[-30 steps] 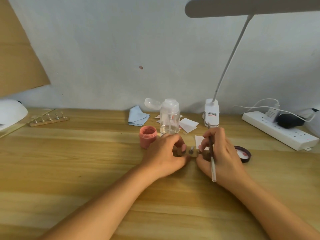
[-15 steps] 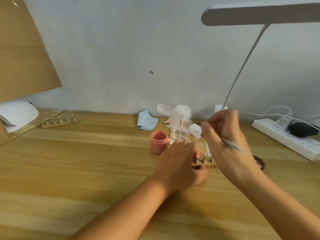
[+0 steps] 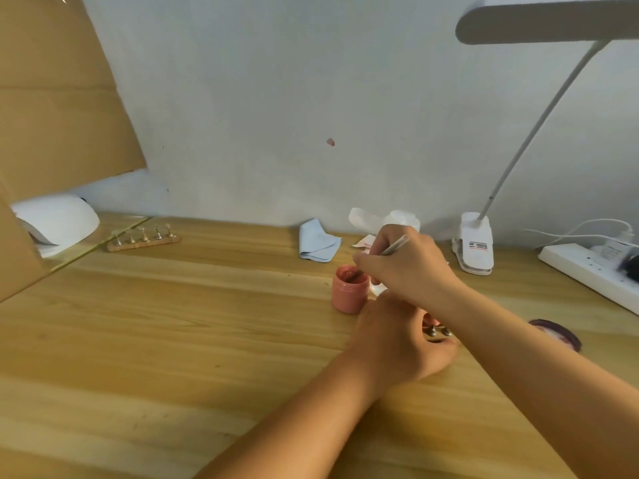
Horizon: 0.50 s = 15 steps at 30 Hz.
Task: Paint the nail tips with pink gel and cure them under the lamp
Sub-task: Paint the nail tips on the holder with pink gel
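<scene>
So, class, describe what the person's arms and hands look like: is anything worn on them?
The left hand and right hand wear no gloves; no ring, watch or bracelet shows. The left forearm and right forearm are bare up to the frame edge, no sleeve in view.

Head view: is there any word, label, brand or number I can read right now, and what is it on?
Desk lamp base: sticker with red and dark print, too blurred to read.
Adapter on the power strip: faint grey print, too small to read.
Jar: no label shows.
No text in this view is legible.
</scene>
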Each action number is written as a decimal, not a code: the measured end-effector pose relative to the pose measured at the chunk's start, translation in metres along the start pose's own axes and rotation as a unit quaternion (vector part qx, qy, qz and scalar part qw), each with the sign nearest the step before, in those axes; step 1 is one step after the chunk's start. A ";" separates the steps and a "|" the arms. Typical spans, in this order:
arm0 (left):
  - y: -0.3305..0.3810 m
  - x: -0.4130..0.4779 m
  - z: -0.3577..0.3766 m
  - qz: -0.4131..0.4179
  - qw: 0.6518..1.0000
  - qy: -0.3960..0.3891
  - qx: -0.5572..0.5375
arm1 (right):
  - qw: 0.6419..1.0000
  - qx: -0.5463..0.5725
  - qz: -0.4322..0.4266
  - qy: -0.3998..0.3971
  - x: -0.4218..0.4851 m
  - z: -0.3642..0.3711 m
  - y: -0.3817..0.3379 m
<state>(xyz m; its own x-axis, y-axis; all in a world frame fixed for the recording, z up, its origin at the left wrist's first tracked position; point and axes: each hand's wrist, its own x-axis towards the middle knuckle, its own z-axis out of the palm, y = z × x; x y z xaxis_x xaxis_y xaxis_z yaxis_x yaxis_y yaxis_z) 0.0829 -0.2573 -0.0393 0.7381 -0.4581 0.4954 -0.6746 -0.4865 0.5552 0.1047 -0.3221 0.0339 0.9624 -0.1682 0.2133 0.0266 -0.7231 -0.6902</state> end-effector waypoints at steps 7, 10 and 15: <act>0.001 0.001 -0.004 -0.017 1.000 -0.021 -0.007 | 0.999 0.026 -0.009 0.026 -0.013 -0.005 0.004; 0.001 0.002 -0.003 -0.021 0.999 -0.027 -0.006 | 0.994 0.084 -0.024 0.070 -0.028 -0.013 0.009; -0.001 0.008 -0.004 -0.036 0.997 -0.072 -0.017 | 0.942 0.316 -0.046 0.107 -0.069 -0.042 0.026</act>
<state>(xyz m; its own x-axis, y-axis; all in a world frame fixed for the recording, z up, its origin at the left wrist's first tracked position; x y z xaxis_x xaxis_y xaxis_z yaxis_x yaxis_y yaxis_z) 0.0895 -0.2577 -0.0333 0.7739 -0.5255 0.3535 -0.6167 -0.4979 0.6098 0.0275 -0.3573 0.0304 0.8738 -0.3037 0.3798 0.3275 -0.2096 -0.9213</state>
